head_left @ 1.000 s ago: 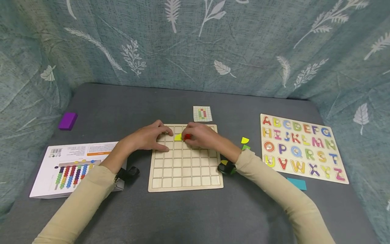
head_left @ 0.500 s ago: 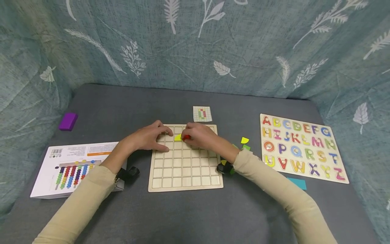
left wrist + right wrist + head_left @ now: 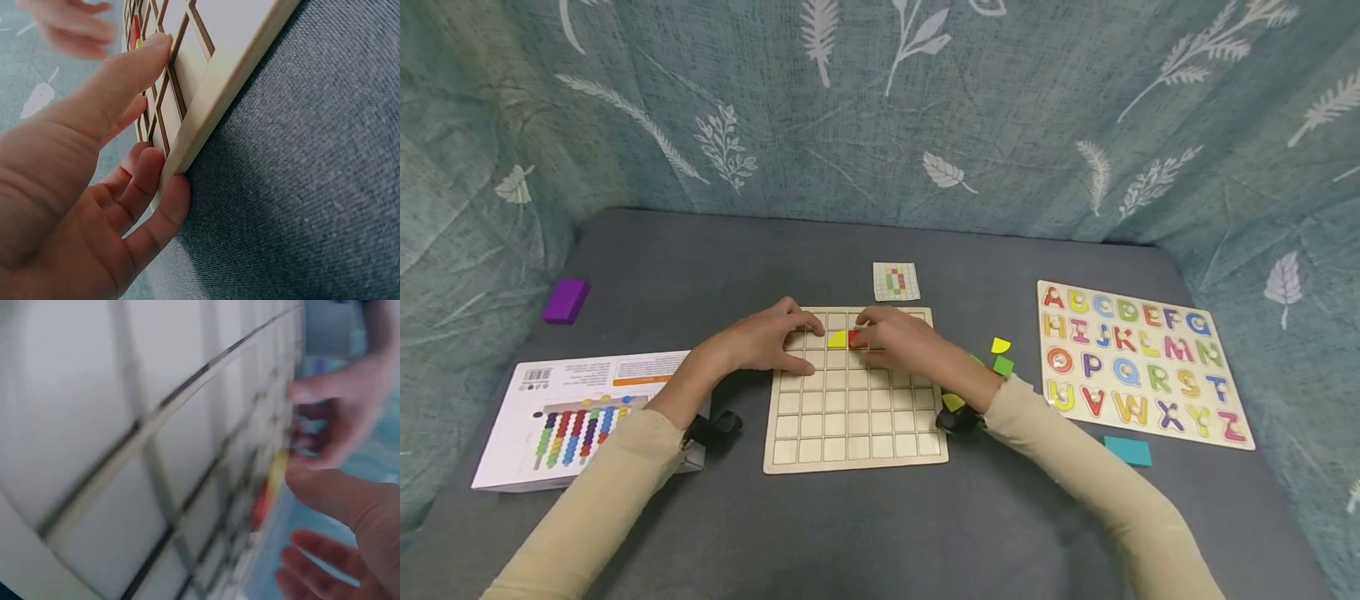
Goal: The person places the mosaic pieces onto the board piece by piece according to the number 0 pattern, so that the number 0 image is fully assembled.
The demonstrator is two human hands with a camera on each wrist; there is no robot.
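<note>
On the table lies a pale wooden grid board (image 3: 847, 425). My left hand (image 3: 767, 337) rests at its far left part. In the left wrist view, the thumb (image 3: 134, 65) lies over the grid and the fingertips touch the board's edge. A yellow piece (image 3: 837, 339) with one rounded corner sits in a cell of the second row from the back. In the cell to its right is a red piece (image 3: 856, 338), partly covered by my right hand (image 3: 898, 336). The right wrist view, though blurred, has the right thumb and fingers spread apart with nothing between them.
Behind the board lies a small pattern card (image 3: 896, 282). Yellow (image 3: 1000, 345) and green pieces (image 3: 1002, 365) lie right of it, some hidden by the right arm. An alphabet puzzle (image 3: 1142, 367), teal block (image 3: 1127, 451), white box (image 3: 580, 417) and purple block (image 3: 566, 302) stand around.
The right hand has let go of the red piece and lifted slightly, moving a little right. The red piece now lies flat beside the yellow one. The left hand has stayed in place.
</note>
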